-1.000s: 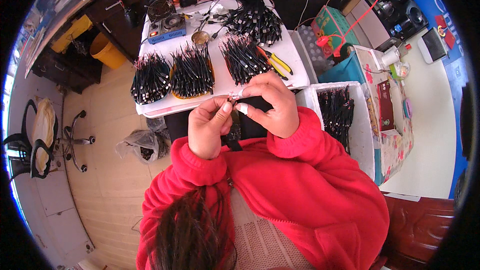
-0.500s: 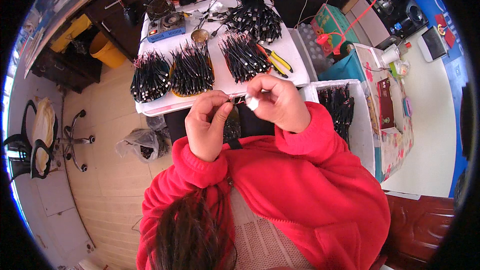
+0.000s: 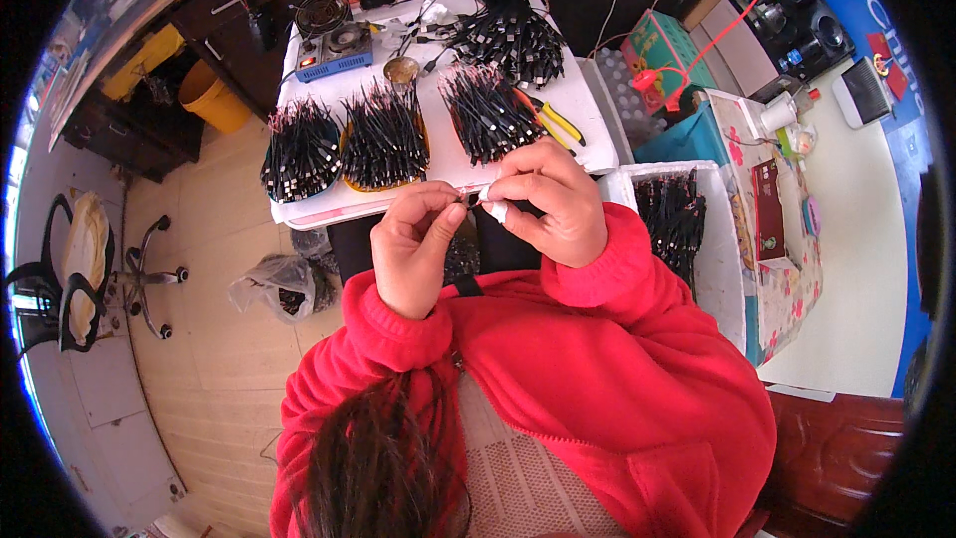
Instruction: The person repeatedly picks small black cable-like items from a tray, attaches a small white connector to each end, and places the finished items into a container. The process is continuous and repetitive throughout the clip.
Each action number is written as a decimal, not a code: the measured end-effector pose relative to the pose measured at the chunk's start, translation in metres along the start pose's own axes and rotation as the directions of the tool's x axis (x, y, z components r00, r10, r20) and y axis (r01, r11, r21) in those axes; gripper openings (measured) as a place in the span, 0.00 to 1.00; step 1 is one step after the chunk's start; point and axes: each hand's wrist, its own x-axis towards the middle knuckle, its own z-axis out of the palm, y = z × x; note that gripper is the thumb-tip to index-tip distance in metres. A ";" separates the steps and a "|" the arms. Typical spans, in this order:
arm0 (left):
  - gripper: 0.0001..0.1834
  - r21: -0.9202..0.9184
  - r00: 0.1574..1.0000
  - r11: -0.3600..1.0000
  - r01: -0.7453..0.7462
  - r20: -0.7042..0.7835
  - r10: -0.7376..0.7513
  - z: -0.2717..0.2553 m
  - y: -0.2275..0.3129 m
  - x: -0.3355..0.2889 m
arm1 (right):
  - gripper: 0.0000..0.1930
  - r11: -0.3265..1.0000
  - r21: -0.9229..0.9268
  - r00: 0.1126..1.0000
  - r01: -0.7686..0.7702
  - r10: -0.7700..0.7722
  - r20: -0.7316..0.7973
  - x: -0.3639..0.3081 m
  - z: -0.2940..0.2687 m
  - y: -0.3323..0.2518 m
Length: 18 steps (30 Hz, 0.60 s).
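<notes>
Over the near edge of the white table (image 3: 363,206), my two hands meet at the fingertips. My left hand (image 3: 410,249) pinches the thin end of a black cable, with fine reddish wires just showing at the tip. My right hand (image 3: 555,207), white wrapping on its fingertips, is closed at those same wires; what exactly it grips is too small to see. Just beyond stand bundles of black cables, one at left (image 3: 301,151), one in the middle (image 3: 385,139) and one at right (image 3: 488,118), their pinkish wire ends upward.
Yellow-handled pliers (image 3: 558,124) lie beside the right bundle. Farther back are a blue box-shaped device (image 3: 335,62), a small round dish (image 3: 400,71) and a heap of black cables (image 3: 513,45). A white foam box (image 3: 719,269) with more cables stands at right. A plastic bag (image 3: 274,284) sits on the floor.
My right hand has turned and its fingers have shifted left, closer to my left fingertips. The left hand has hardly moved.
</notes>
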 end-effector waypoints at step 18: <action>0.07 -0.434 0.900 0.802 0.411 0.336 -0.279 -0.003 0.001 0.002 | 0.05 0.345 0.748 0.783 -0.568 0.508 0.360 -0.013 0.013 0.008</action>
